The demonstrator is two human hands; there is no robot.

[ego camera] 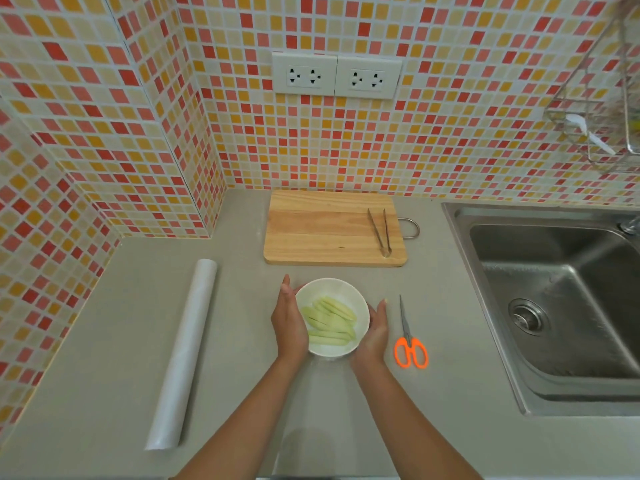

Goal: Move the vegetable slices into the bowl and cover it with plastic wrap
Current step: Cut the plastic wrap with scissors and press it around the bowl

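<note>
**Head view: both hands cup the bowl of slices**

Head camera looks down on our two hands, which flank the white bowl (333, 317) on the grey counter (104, 341). Our left hand (289, 322) lies against the bowl's left wall, fingers straight and pointing away from us, palm turned inward. Our right hand (375, 332) presses the right wall in the same manner, fingers extended along the rim. Neither hand is curled round anything; both are flat against the sides, so the bowl sits directly between them.

Inside the bowl we see the pale green vegetable slices (329, 322). They are long and narrow, lying flat in a loose overlapping heap. Most run with their long axis from upper left to lower right, while the nearest ones lie almost straight across, left to right. Whether film already covers the rim we cannot tell.

Moving outward, orange-handled scissors (410, 339) lie just right of our right hand, blades pointing away from us. The roll of plastic wrap (183, 351) rests well to the left, its long axis running from near left to far right. Beyond the bowl stands a wooden cutting board (322, 230) bearing metal tongs (381, 232) near its right edge. A steel sink (554, 289) fills the right side.
</note>
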